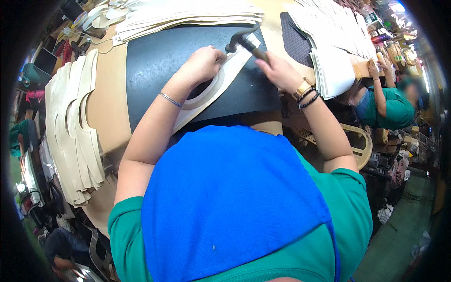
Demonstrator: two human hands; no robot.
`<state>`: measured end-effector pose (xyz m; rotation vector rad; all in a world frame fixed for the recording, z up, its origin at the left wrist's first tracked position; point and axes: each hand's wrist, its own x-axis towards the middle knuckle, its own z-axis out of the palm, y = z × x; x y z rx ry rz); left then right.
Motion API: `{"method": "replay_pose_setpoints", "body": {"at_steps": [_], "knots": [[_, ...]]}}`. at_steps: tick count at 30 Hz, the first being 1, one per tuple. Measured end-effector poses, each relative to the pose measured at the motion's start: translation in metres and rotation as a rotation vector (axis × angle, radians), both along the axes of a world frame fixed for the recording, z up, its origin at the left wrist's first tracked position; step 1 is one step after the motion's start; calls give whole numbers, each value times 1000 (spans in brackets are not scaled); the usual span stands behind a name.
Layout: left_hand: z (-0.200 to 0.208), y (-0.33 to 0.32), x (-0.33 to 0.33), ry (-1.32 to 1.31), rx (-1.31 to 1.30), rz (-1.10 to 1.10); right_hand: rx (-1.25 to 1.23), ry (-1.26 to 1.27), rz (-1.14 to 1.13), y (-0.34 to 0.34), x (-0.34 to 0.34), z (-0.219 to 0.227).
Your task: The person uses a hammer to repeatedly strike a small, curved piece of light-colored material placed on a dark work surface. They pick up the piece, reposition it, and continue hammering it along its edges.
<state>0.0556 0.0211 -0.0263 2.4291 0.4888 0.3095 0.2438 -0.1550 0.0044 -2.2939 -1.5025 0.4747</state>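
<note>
My right hand [278, 73] is wrapped round the handle of a hammer [248, 45]. The hammer's curved metal head is over the far end of a long cream piece of leather-like sheet [224, 90]. This piece has a curved cut-out and lies slantwise on a black mat [155, 66], its near end reaching the mat's front edge by my body. My left hand [206, 64] is closed at the piece's left edge, just left of the hammer head, with the fingertips pressed together on the material. Whether the hammer face touches the piece I cannot tell.
Cream cut pieces [75, 127] overlap along the table's left edge. A stack of pale sheets [188, 15] lies behind the mat, and another pale stack [332, 73] lies at right beside a dark textured sheet [295, 40]. A co-worker in green [392, 105] works at far right.
</note>
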Motion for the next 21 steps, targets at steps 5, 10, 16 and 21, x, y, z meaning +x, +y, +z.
{"method": "replay_pose_setpoints", "body": {"at_steps": [5,10,16,21], "knots": [[1,-2,-9,38,-40,61,75,31,51,-5,-19,1],[-1,-15,-19,-9,181,115,2,-74,-72,1,-10,2],[2,-49,-43,13,459,54,-27,-82,14,-5,-19,3],[-3,-57,-61,12,486,68,5,48,117,-11,-36,7]]}}
